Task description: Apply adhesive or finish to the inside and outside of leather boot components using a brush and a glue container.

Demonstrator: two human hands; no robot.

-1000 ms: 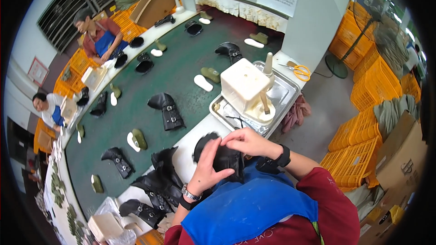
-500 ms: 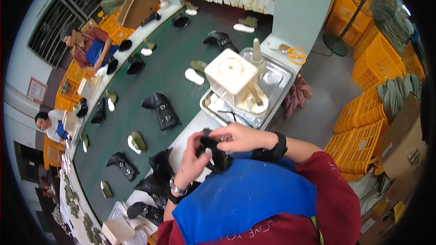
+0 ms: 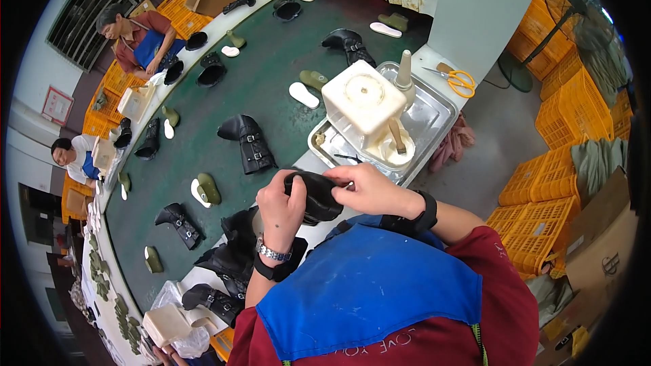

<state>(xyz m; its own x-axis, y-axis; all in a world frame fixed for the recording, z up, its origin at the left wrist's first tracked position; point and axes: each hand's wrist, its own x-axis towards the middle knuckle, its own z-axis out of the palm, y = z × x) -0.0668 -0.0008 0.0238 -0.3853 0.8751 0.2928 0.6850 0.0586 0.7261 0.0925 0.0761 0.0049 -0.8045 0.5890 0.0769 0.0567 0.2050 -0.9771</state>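
A black boot is held in front of my apron, its smooth dark side turned up. My left hand is closed round its left end, the thumb lying on top. On the other side, my right hand pinches the boot's edge between thumb and fingers. Both hands hide parts of the boot. Left of my left wrist, several black boots lie heaped at the bench edge. Beyond my hands, a buckled black boot rests on the green belt.
A metal tray holds a white plastic container and a brush in white paste. Orange-handled scissors lie behind it. Green shoe pieces with white insoles dot the belt. Two co-workers are across it.
My hands have turned the boot over: its opening faced up before, and now its smooth side shows. The white piece near my left thumb is out of sight. The view has shifted slightly.
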